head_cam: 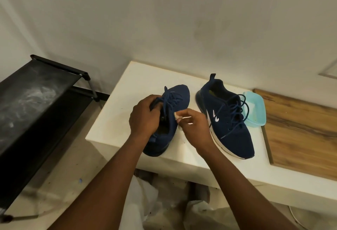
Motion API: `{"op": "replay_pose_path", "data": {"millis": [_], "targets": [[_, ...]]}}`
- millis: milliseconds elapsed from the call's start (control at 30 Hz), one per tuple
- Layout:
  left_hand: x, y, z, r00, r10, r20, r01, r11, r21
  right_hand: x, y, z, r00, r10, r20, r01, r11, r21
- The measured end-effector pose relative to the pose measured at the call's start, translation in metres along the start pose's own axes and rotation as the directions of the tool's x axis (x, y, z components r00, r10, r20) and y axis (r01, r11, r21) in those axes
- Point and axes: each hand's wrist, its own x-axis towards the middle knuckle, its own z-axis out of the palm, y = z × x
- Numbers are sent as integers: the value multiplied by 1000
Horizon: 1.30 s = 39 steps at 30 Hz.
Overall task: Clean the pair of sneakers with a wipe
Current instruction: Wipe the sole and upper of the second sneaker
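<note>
Two navy blue sneakers with blue laces rest on a white table (113, 127). The left sneaker (177, 98) points its toe away from me; my left hand (144, 118) grips its tongue and collar. My right hand (193, 127) presses a small white wipe (179, 119) against that sneaker's right side. The wipe is mostly hidden by my fingers. The right sneaker (228, 118) lies apart to the right, toe toward me, with a white sole and a white logo; neither hand touches it.
A light blue plastic container (257, 109) stands just behind the right sneaker. A wooden board (299, 131) covers the table's right part. A black rack (36, 93) stands to the left. White crumpled sheeting (145, 202) lies on the floor below the table edge.
</note>
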Motion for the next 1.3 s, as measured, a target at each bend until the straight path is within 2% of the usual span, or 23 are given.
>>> {"op": "replay_pose_path", "data": {"millis": [100,167,233,300,367,467,567,633,700,767,800,900,933,1000,1067,1133,1200,1300], "targets": [[3,-3,0,1000,-2,5,2,1000,-9,-25,-23,3,949,-232,215,241,970,-15],[3,-2,0,1000,-11,12,11,1000,-8,-21,-23,0,939,-297,175,311,949,-56],[2,-1,-1,1000,-20,15,21,1000,-13,-3,-6,-3,973,-227,43,229,970,-85],[1,-1,0,1000,-21,17,21,1000,-17,13,10,-5,996,-65,-54,57,988,-142],[0,0,1,999,-29,15,30,999,-23,14,15,-3,998,-11,-61,1,988,-157],[2,-1,0,999,-44,-6,44,998,-38,-13,-7,2,984,-142,107,152,984,-91],[1,-1,2,999,-36,-5,36,998,-52,-29,-21,-3,926,-284,248,307,950,-59],[0,0,1,999,-40,-4,40,998,-54,-14,-10,-7,953,-246,175,263,962,-77],[1,-1,1,999,-38,-7,37,998,-54,-2,3,-10,989,-123,80,135,977,-166],[1,-1,1,999,-38,-5,38,998,-56,0,6,-11,996,-14,83,27,987,-155],[0,-1,1,999,-41,-5,41,997,-61,-3,2,-11,990,-7,138,25,991,-133],[2,-2,0,999,-43,-8,42,997,-70,-21,-19,-15,927,-138,350,185,977,-104],[3,-2,1,999,-41,-6,40,997,-68,-22,-22,-17,912,-157,380,205,975,-88],[2,-1,1,999,-44,-6,44,997,-66,-16,-17,-20,935,-122,333,153,986,-68],[1,-1,1,999,-42,-9,42,997,-63,-7,-4,-17,978,-61,201,86,989,-117],[0,-1,1,999,-41,-12,40,997,-65,-6,0,-12,991,11,130,0,996,-84],[0,-1,1,999,-45,-21,44,996,-79,-15,-8,-10,986,-9,169,12,1000,-18],[1,-2,1,999,-41,-13,39,996,-81,-33,-25,-10,939,-174,296,182,983,-2]]}}
